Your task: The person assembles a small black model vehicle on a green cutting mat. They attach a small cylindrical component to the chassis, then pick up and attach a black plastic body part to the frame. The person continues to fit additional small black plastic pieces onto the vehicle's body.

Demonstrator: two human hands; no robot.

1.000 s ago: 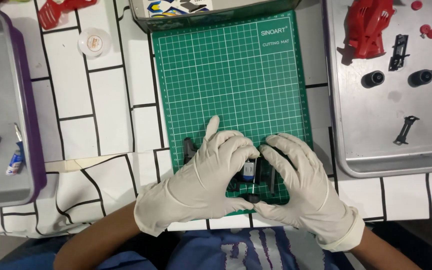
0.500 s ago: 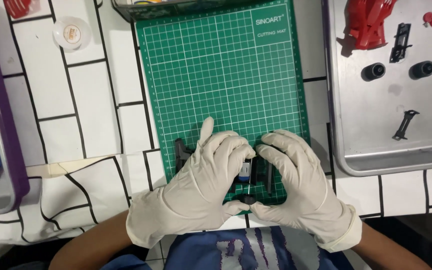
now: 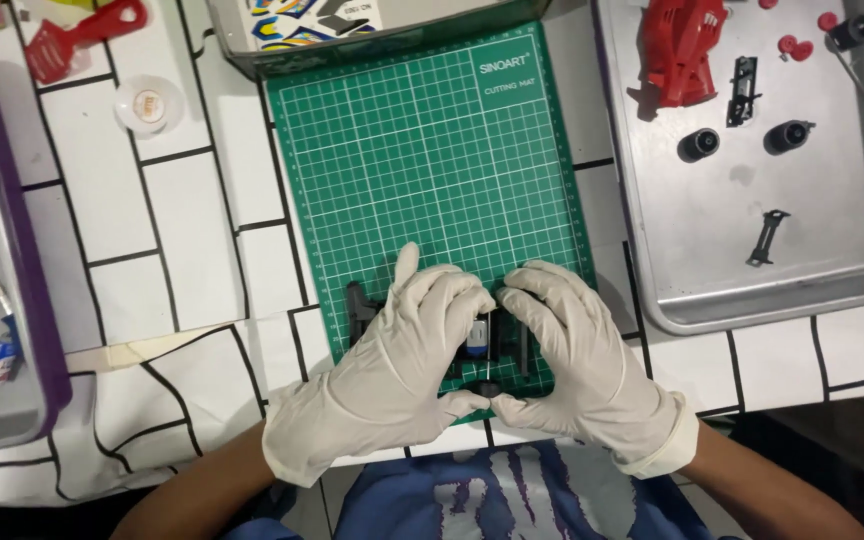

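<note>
Hobby model workbench: green cutting mat, metal parts tray w/ red kit pcs.

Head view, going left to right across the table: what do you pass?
Purple-rimmed tray → small white round lid → green cutting mat → left hand → black chassis part held between both hands → right hand → metal tray holding the red car body → black wheels.

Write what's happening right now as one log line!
left hand: on black chassis | right hand: on chassis | under: green cutting mat | nearby: metal tray
</note>
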